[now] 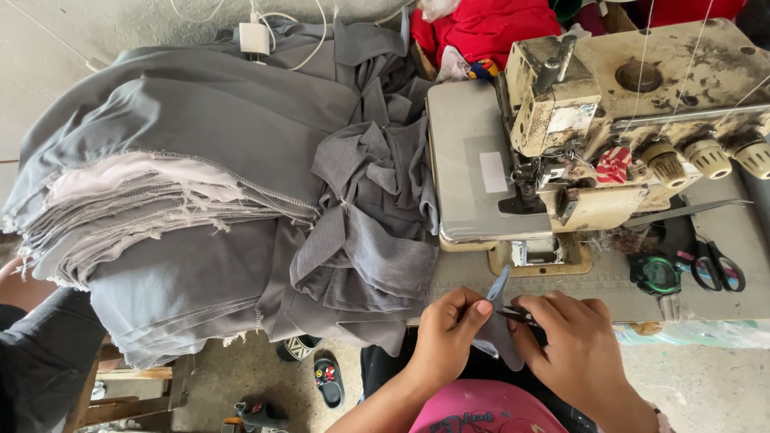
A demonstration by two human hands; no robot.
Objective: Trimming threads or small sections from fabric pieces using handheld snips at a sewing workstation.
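Head view. A small grey strip of fabric [497, 295] is held near the front edge of the surface [609, 285], just in front of the sewing machine [609, 120]. The left hand [445, 333] is closed on the strip, pinched between thumb and fingertips. The right hand [573, 345] is curled around a small dark tool [520, 315], whose tip is seen touching the strip between the two hands; what kind of tool it is cannot be told. Part of the strip is seen hanging below the hands over a pink garment [481, 409] at the near edge.

The worn cream sewing machine is set at the far right, with a grey flat plate [473, 160] on its left side and round knobs [706, 156] on its right. A pair of scissors with black and red handles [718, 265] is laid on the surface to the right, beside a round black and green object [656, 273].

The left half of the scene is filled by a tall stack of folded grey cloth [176, 200], against which a heap of crumpled grey ribbed pieces [373, 216] is piled, between the stack and the machine. Red cloth [489, 28] is seen at the far edge behind the machine, and a white charger [255, 38] with its cable lies on the far end of the stack. A dark sleeve [40, 353] of another person is seen at the near left. Sandals [317, 369] are seen on the floor below.
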